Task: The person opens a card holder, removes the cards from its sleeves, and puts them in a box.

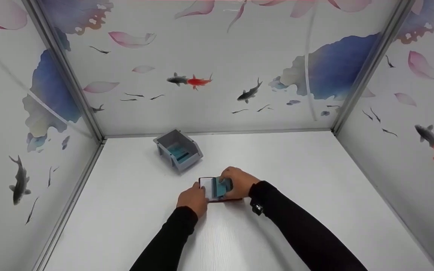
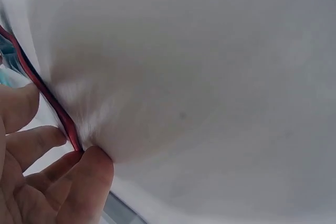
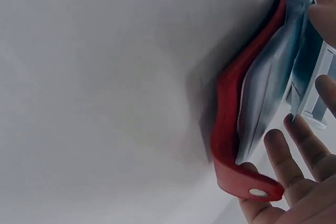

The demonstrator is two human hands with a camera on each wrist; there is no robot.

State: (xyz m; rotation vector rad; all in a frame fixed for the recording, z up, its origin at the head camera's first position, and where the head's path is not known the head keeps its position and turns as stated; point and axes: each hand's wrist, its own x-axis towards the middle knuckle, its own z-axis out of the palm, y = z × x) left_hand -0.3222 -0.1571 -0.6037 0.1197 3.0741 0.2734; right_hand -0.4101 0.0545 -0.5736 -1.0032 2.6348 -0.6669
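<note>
A card holder with a red cover (image 3: 226, 114) and clear plastic sleeves (image 3: 262, 87) lies opened out on the white table. My left hand (image 1: 193, 199) holds its left edge, with the thumb and fingertips at the red border (image 2: 58, 111) in the left wrist view. At the right half, my right hand (image 1: 241, 182) grips a teal card (image 1: 220, 188) among the sleeves, partly covering it. Below the sleeves, the red snap strap (image 3: 257, 190) sticks out beside the fingers of that hand.
A grey open-front bin (image 1: 177, 150) with teal cards (image 1: 179, 153) inside stands behind and left of the hands. White printed panels (image 1: 209, 109) enclose the table (image 1: 126, 210) at the back and both sides.
</note>
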